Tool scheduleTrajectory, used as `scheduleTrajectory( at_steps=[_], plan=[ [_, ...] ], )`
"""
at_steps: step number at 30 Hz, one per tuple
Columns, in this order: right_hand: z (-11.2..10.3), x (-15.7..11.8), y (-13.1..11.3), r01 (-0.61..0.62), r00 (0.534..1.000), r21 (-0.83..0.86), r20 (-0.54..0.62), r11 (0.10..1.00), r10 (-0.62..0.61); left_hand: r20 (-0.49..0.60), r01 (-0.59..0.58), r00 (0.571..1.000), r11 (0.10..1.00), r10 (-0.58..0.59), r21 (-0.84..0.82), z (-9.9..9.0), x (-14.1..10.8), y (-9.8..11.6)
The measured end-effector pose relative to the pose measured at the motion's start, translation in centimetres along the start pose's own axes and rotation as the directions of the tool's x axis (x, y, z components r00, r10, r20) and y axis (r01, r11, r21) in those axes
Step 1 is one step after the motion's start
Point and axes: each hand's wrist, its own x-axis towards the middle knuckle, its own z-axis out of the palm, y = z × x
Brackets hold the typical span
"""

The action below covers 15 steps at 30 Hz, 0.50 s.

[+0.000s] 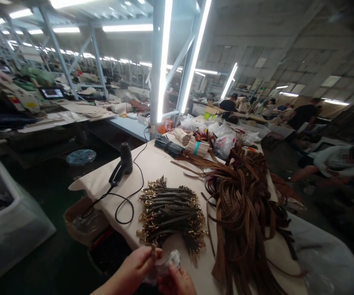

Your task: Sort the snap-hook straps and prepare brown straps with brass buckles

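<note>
At the table's near edge, my left hand (139,262) is closed in a pinch. What sits between its fingertips is too small and blurred to make out. My right hand (179,279) grips a crumpled clear plastic bag (174,258), part of which bulges out above the thumb. More see-through plastic seems to hang between the two hands. Just beyond them lies a stacked pile of short dark straps (172,211) with gold-coloured metal clasps at both ends. A large heap of long brown leather strips (241,213) spreads to the right of this pile.
On the table (103,168), a black heat gun (123,164) stands with its cord looping across the surface. Bundled strips (169,146) and plastic bags (222,135) lie at the back. A white bin (19,209) and a cardboard box (75,217) stand left; people work farther off.
</note>
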Motion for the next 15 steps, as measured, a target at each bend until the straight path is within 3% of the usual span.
scheduleTrajectory(
  at_steps=[3,5,11,13,15],
  plan=[
    [0.6,1.3,-0.3,-0.065,0.996,0.116,-0.050,0.991,0.071,0.192,0.080,0.978,0.997,-0.077,-0.008,1.1,0.2,0.1],
    [0.3,2.0,-1.0,-0.072,0.990,0.212,-0.104,0.975,0.096,0.257,0.165,0.951,0.985,-0.174,0.056,0.6,0.3,0.3],
    [-0.6,3.4,-2.5,-0.057,0.969,0.448,-0.191,0.892,0.158,0.239,0.344,0.882,0.901,-0.407,0.265,-3.4,1.5,3.0],
    [-1.0,4.0,-2.6,-0.081,0.964,0.476,-0.187,0.876,0.190,0.263,0.388,0.839,0.862,-0.477,0.326,-4.6,2.7,4.2],
    [-1.8,4.7,-2.7,-0.098,0.959,0.460,-0.194,0.882,0.207,0.262,0.424,0.822,0.850,-0.506,0.313,-6.1,4.4,5.8]
  ],
)
